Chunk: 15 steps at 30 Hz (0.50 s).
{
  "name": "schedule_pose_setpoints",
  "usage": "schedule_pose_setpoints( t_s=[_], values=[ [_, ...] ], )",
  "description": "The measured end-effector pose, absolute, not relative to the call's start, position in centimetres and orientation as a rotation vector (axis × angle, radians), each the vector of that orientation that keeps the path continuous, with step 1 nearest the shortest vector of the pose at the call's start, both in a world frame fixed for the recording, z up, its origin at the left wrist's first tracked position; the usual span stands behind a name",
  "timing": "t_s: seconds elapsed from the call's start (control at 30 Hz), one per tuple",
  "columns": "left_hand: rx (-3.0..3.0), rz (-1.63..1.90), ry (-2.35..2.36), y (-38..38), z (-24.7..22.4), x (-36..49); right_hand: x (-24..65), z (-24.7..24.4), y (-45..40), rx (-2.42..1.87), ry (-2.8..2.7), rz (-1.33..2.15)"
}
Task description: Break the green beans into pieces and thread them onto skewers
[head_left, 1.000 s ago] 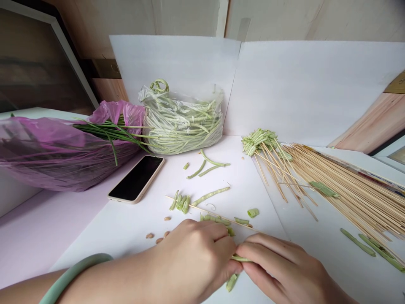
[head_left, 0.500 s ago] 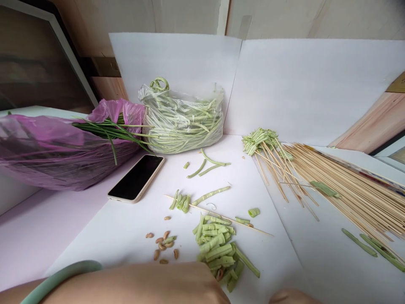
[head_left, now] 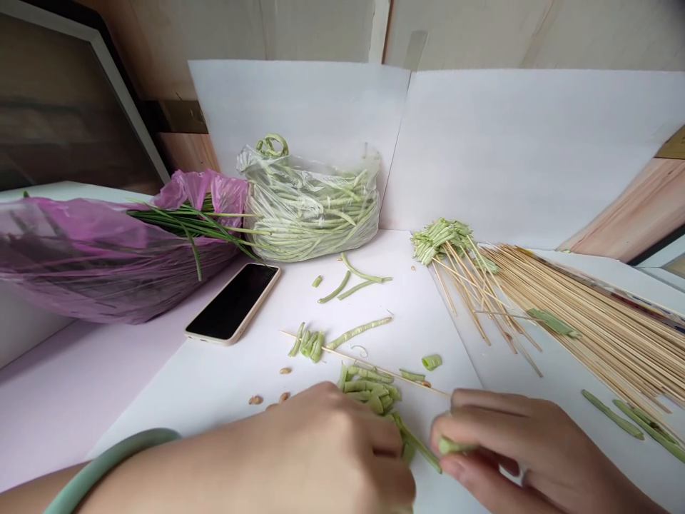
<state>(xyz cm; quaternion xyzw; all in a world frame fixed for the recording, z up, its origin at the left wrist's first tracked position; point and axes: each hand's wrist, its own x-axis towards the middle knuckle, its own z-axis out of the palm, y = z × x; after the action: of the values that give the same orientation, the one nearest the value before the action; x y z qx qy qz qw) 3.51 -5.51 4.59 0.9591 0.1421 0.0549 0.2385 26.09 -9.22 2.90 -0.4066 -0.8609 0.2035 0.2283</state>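
My right hand [head_left: 514, 446] pinches a short piece of green bean [head_left: 452, 446] between thumb and fingertips. Over the near side of a heap of cut green bean pieces [head_left: 369, 385] lies my left hand [head_left: 347, 450], its fingers curled down and closed; what they hold is hidden. A green bangle [head_left: 107, 464] circles the left wrist. Just beyond the heap, a wooden skewer [head_left: 385, 371] lies slantwise with a few bean pieces [head_left: 310, 345] threaded near its far-left end. One uncut length of bean [head_left: 361, 330] rests beside it.
Loose brown seeds [head_left: 255, 400] lie left of the heap. Further back are a phone [head_left: 232, 303], a purple bag of green stalks [head_left: 107, 250] and a clear bag of long beans [head_left: 315, 207]. At right sit loaded skewers [head_left: 444, 239] and many bare skewers [head_left: 578, 314].
My right hand has come up into view from the bottom edge with a bean piece in its fingers. My left hand has moved up and right, over the heap and some seeds.
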Motion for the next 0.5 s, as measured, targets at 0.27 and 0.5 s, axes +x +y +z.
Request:
schedule_pose_setpoints(
  t_s=[0.27,0.5],
  values=[
    [2.759,0.389,0.566,-4.5,2.5,3.4,25.0,2.9,-8.8,-1.12,-2.212,0.45],
    [2.662,0.392,0.736,-4.9,2.9,3.4,25.2,2.1,-8.8,-1.161,-2.196,0.46]
  ],
)
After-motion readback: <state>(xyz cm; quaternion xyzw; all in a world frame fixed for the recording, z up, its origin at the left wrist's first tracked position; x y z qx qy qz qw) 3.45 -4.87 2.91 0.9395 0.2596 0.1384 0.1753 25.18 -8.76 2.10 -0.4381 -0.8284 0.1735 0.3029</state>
